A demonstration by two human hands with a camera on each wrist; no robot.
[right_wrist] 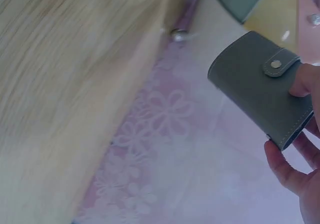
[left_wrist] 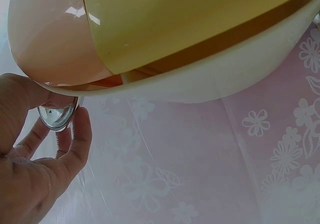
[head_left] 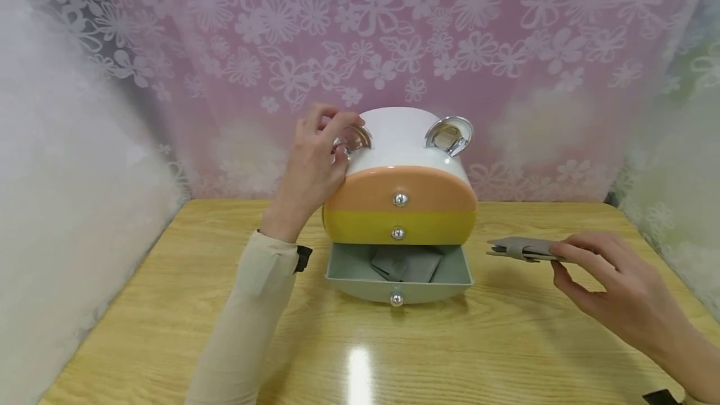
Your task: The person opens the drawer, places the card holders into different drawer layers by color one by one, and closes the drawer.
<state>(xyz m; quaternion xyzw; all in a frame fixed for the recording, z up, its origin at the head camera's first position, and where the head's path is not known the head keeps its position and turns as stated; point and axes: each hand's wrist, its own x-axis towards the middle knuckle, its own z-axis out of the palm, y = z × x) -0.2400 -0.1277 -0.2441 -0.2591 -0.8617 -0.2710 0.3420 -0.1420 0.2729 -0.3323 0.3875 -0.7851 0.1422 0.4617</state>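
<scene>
Head view: my left grip (head_left: 312, 164) pinches the chest's (head_left: 400, 205) chrome handle (head_left: 353, 138). My right grip (head_left: 604, 274), at three o'clock, holds a grey wallet (head_left: 520, 249). Bottom drawer (head_left: 398, 272) stands open; wallet not yet inside.

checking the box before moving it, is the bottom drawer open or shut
Open: the bottom drawer juts out under the yellow drawer, showing a grey item inside.

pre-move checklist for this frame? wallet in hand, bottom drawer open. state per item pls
1. Right hand pinches the grey snap-button wallet: ok.
2. Wallet snap fastened, per the right wrist view: ok.
3. Pale green bottom drawer of the small rounded white drawer chest pulled out: ok.
4. Room in the drawer: a folded grey item already lies inside; cannot tell.
5. Left hand steadies the chest, fingers around its left chrome ring handle: ok.
6. Wooden table between wallet and drawer unobstructed: ok.
</scene>
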